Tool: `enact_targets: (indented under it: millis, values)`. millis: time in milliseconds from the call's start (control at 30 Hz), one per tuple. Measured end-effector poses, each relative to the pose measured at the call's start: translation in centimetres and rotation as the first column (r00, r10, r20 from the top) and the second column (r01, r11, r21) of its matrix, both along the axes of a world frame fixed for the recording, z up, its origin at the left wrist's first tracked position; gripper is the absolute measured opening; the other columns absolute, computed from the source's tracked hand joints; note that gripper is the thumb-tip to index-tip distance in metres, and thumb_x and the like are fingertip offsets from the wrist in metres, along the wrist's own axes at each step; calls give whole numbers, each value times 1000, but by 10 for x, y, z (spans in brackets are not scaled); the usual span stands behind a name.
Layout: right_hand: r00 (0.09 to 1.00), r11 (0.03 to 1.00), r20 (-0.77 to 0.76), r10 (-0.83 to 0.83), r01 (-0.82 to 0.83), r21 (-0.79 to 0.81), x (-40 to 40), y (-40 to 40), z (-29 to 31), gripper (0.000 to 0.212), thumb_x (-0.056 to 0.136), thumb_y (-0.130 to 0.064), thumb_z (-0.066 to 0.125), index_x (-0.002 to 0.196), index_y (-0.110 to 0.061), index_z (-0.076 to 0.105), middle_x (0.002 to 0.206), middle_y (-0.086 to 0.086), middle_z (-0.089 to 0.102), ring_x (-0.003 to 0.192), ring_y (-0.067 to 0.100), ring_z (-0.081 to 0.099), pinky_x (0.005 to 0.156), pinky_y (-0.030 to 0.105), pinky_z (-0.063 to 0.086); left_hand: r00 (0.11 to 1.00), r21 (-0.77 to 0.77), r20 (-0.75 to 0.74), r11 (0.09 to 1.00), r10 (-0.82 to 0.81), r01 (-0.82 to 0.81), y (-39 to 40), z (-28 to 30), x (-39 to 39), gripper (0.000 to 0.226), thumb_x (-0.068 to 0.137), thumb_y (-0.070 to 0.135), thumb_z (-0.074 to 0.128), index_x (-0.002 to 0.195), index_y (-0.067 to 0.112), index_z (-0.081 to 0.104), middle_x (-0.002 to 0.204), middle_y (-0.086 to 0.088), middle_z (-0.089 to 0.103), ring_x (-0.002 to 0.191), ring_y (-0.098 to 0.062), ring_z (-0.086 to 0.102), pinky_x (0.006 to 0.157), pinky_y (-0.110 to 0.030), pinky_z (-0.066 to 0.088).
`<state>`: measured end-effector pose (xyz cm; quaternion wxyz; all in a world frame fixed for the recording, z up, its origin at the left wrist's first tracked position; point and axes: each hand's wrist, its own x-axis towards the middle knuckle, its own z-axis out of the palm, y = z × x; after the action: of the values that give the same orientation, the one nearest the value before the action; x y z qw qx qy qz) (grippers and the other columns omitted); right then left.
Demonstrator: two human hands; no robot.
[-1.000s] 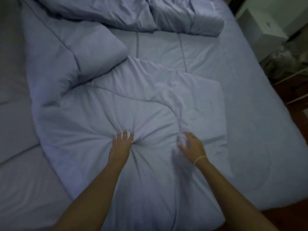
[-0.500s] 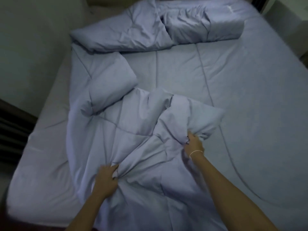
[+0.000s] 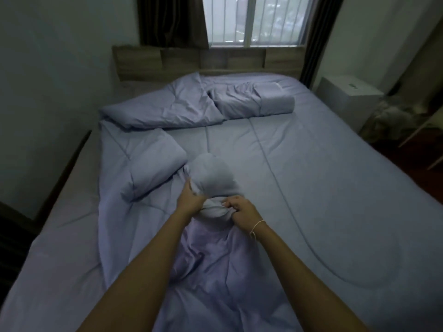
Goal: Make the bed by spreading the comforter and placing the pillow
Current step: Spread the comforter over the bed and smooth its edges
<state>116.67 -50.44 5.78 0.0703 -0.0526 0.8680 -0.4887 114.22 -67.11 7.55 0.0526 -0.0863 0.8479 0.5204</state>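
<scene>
A pale blue comforter [image 3: 148,164] lies crumpled over the left half of the bed [image 3: 335,188], with one end heaped at the head. My left hand [image 3: 190,200] and my right hand [image 3: 242,212] both grip a bunched fold of it, lifted above the mattress in the middle. The raised fold looks blurred. A pillow-like roll [image 3: 275,101] in the same blue lies at the head, right of the heap. The near part of the comforter hangs between my forearms toward the foot of the bed.
A wooden headboard [image 3: 206,61] stands under a window [image 3: 254,20] with dark curtains. A white box-like unit [image 3: 347,97] and a cluttered corner sit right of the bed. A wall runs along the left side.
My hands have come together at the bed's middle and lifted a bunch of comforter that earlier lay flatter. My view has risen to show the headboard and window.
</scene>
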Motion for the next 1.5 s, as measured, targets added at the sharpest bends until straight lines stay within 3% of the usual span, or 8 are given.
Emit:
enact_targets:
  millis: [100,233,367,533,767,867,1133,1500]
  values:
    - [993,999,121,-8,12,-37,30,-21,18,37,72,-8,58,107,-7,69,108,10,66,99,16,57,92,29,45,997,-134,-71,991,13,-23,-37,1,29,54,91,21,48,140,2,33,143,-20,40,127,-37,42,100,-34,34]
    - [978,995,189,-89,96,-25,64,-72,25,42,73,-16,56,115,-18,63,124,8,62,102,20,55,92,29,44,988,-136,-73,980,138,-147,-110,-3,88,68,69,26,40,131,-1,46,129,-27,52,115,-43,51,93,-39,40]
    - [977,999,213,-28,21,32,100,-146,24,42,83,-20,59,125,-21,54,133,5,54,124,22,48,98,29,39,958,-141,-71,948,278,-286,-204,-2,145,49,72,22,44,111,-5,56,103,-25,62,103,-40,55,87,-43,40]
    - [963,990,246,110,-129,64,141,-245,11,50,83,-22,61,132,-23,49,137,8,50,124,24,48,96,27,37,878,-99,-4,874,478,-476,-336,-23,239,41,89,6,53,130,1,48,121,-26,56,109,-45,52,93,-47,44]
    - [874,919,365,322,-381,101,204,-371,-29,54,86,-25,59,138,-23,43,137,7,47,122,28,51,92,33,43,546,-148,165,567,822,-810,-489,-70,407,23,87,2,51,108,-5,54,103,-31,59,91,-45,56,81,-51,49]
    - [835,890,417,359,-441,118,228,-403,-49,58,85,-28,59,139,-26,40,143,10,42,123,26,48,91,32,42,364,-114,223,395,904,-912,-521,-82,476,29,89,-4,48,118,-10,51,106,-29,57,96,-40,56,77,-38,42]
    - [774,813,470,425,-554,178,266,-440,-83,61,84,-27,59,141,-25,38,147,12,39,133,26,40,102,35,37,137,-144,249,176,959,-974,-547,-122,563,56,84,8,61,134,-3,37,135,-26,46,123,-42,46,102,-52,40]
    - [811,836,449,375,-505,214,251,-430,-74,62,86,-28,58,143,-28,34,150,11,36,135,28,37,104,39,37,330,-226,196,370,923,-901,-550,-98,502,65,93,26,55,146,9,22,147,-19,35,130,-39,38,103,-49,38]
